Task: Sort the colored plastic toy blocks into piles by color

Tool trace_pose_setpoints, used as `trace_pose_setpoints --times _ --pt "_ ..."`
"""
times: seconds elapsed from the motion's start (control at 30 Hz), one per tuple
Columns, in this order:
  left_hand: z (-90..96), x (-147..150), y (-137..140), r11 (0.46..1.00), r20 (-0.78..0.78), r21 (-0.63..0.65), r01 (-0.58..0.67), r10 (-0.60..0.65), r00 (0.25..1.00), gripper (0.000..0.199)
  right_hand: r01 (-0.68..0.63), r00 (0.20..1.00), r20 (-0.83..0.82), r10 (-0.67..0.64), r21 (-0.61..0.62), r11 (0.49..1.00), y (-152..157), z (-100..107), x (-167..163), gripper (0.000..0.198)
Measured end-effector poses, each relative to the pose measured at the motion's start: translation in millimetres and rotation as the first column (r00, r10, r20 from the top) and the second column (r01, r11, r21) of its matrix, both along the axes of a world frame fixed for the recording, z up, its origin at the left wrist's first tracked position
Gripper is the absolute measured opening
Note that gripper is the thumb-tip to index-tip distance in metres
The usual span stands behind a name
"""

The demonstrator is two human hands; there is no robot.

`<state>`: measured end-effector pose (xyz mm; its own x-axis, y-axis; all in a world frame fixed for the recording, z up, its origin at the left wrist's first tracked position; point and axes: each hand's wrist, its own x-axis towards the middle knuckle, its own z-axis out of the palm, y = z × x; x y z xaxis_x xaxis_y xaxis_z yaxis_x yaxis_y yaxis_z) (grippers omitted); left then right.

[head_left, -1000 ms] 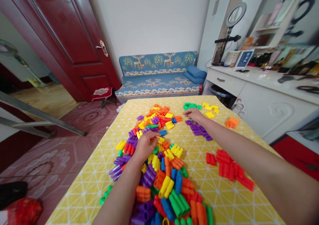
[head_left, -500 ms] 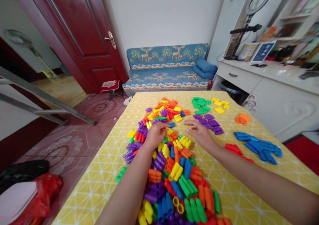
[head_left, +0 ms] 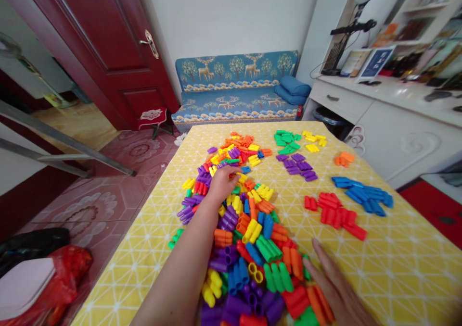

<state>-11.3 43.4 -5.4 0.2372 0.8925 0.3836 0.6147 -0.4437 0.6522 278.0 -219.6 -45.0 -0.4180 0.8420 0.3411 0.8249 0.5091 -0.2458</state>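
Observation:
My left hand [head_left: 223,185] rests over the upper part of a big pile of coloured plastic building pieces [head_left: 234,215], its fingers loosely bent with no piece visible in them. Just beyond its fingertips lies a blue piece [head_left: 246,169]. My right hand [head_left: 337,282] is open with fingers stretched apart, at the pile's lower right edge. Orange pieces [head_left: 319,303] and a green one [head_left: 306,267] lie beside its fingers. The pieces look like short joined tubes in red, orange, yellow, green, blue and purple.
Sorted groups lie to the right: green [head_left: 287,141], yellow [head_left: 314,140], purple [head_left: 296,166], orange [head_left: 344,159], blue [head_left: 364,195] and red [head_left: 335,211]. A yellow patterned cloth [head_left: 144,273] covers the table. A blue sofa [head_left: 234,93] and a white cabinet [head_left: 407,133] stand beyond.
My right hand has moved from the pile's upper right side down towards me, uncovering the red group. The left hand stays over the pile. The view has shifted slightly.

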Motion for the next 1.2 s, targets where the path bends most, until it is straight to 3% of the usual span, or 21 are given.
trace_pose_setpoints --times 0.13,0.37,0.47,0.6,0.83,1.0,1.1,1.2 --pt "2.5 0.0 -0.9 0.999 0.076 -0.048 -0.016 0.019 0.997 0.028 0.051 0.997 -0.057 -0.051 0.005 0.999 44.3 -0.5 -30.2 0.110" --pt "10.8 -4.3 -0.8 0.984 0.175 -0.175 -0.019 0.050 0.983 0.049 0.076 0.981 -0.159 -0.113 -0.222 0.972 180.5 10.7 -60.8 0.084" --pt "11.8 -3.9 -1.1 0.979 0.210 -0.203 -0.005 0.048 0.977 0.048 0.164 0.978 -0.084 -0.189 -0.237 0.958 227.1 19.0 -76.0 0.072" --pt "8.8 -3.4 -0.5 0.987 0.209 -0.154 -0.037 0.069 0.975 0.040 0.264 0.964 0.025 -0.264 -0.183 0.947 264.3 24.9 -96.8 0.063" --pt "6.5 -2.8 -1.6 0.991 0.150 -0.104 -0.084 0.099 0.984 0.037 0.280 0.957 -0.045 -0.288 -0.124 0.952 282.1 16.0 -106.6 0.059" --pt "8.0 -2.2 -2.1 0.991 0.087 -0.101 -0.092 0.101 0.991 0.038 0.098 0.921 -0.337 -0.197 -0.287 0.953 286.8 15.0 -86.1 0.055" --pt "7.5 -3.2 -1.0 0.987 0.095 -0.118 -0.105 0.116 0.989 0.039 -0.006 0.802 -0.577 -0.154 -0.265 0.964 264.5 28.5 -72.8 0.048" --pt "5.1 -4.7 1.4 0.983 0.133 -0.145 -0.111 0.130 0.982 0.040 -0.001 0.794 -0.608 -0.014 -0.025 1.000 203.8 49.8 -72.6 0.037"
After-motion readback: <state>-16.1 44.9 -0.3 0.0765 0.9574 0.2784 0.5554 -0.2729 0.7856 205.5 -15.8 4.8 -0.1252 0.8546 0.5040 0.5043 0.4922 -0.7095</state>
